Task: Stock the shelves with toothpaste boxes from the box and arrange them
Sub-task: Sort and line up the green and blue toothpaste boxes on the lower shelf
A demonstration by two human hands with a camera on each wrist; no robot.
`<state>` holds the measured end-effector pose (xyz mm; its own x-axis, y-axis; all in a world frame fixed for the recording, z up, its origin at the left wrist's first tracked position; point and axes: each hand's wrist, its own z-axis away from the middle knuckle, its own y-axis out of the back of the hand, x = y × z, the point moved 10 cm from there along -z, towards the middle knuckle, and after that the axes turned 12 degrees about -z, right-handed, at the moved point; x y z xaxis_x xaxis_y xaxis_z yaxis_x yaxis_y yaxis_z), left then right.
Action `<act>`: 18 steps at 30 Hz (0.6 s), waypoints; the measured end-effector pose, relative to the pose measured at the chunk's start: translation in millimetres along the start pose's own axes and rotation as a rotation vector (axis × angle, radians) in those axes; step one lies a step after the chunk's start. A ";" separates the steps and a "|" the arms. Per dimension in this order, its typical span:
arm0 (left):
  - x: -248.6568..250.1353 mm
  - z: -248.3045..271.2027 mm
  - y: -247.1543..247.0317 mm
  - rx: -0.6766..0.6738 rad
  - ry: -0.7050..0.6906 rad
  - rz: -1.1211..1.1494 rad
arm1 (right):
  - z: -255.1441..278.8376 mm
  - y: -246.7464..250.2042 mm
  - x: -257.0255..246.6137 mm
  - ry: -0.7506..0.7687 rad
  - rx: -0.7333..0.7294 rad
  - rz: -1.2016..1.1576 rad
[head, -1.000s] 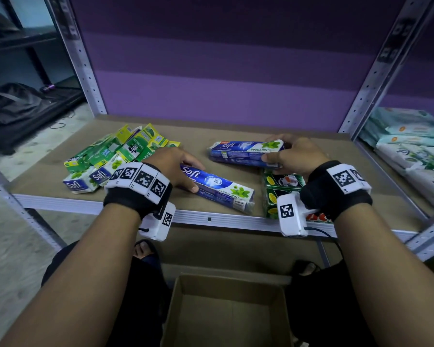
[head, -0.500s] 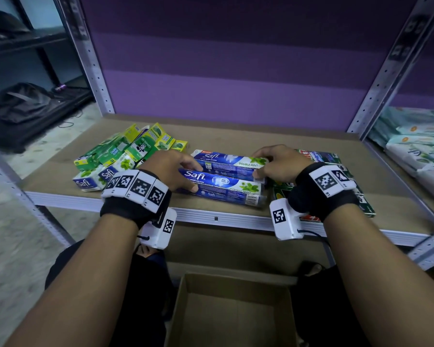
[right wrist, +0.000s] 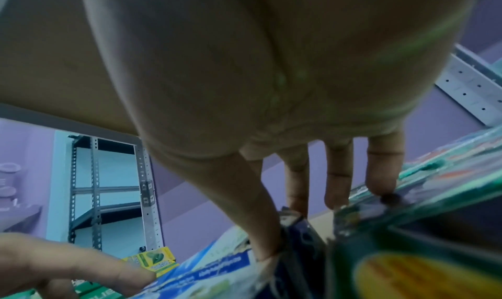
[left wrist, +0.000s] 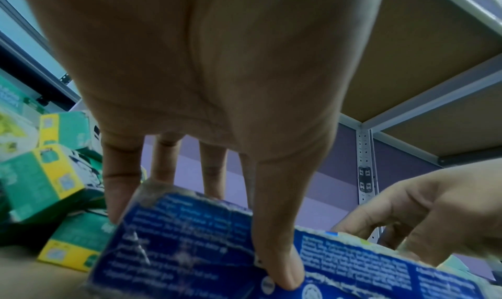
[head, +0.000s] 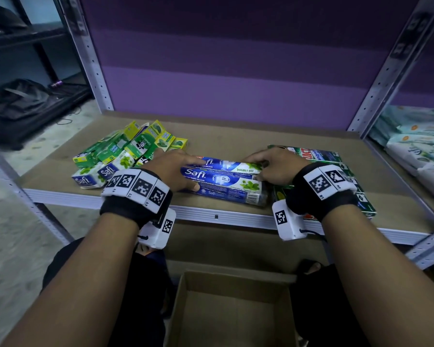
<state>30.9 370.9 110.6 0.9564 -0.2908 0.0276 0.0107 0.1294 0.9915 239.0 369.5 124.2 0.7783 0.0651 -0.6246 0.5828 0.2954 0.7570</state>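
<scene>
Two long blue Safi toothpaste boxes lie side by side near the front edge of the brown shelf board [head: 236,131]: the near box [head: 223,182] and the far box [head: 232,165]. My left hand [head: 176,171] grips their left ends, thumb on the near side and fingers over the far side. My right hand [head: 271,169] grips their right ends the same way. In the left wrist view my thumb presses the blue box [left wrist: 190,250]. The right wrist view shows the blue box end [right wrist: 217,267] under my thumb.
A loose pile of green and yellow toothpaste boxes [head: 125,151] lies at the shelf's left. Flat green boxes [head: 318,156] lie under my right wrist. An open cardboard box [head: 178,309] sits below the shelf. Wipes packs [head: 416,146] fill the neighbouring shelf on the right.
The far blue box, held by my right hand, came left and towards me to lie against the near one. The near box turned from slanted to parallel with the shelf edge.
</scene>
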 end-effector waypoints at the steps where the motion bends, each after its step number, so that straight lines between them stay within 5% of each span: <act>1: -0.7 -0.2 0.7 0.003 0.009 0.001 | 1.2 1.2 -1.4 0.003 0.007 0.005; 18: -5.0 -11.6 3.4 0.121 0.002 0.183 | -0.9 -26.9 -39.5 0.042 -0.027 0.446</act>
<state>29.6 383.9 112.4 0.9398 -0.2710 0.2082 -0.1979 0.0648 0.9781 192.3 359.8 128.3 0.9416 0.2300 -0.2461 0.1858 0.2548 0.9490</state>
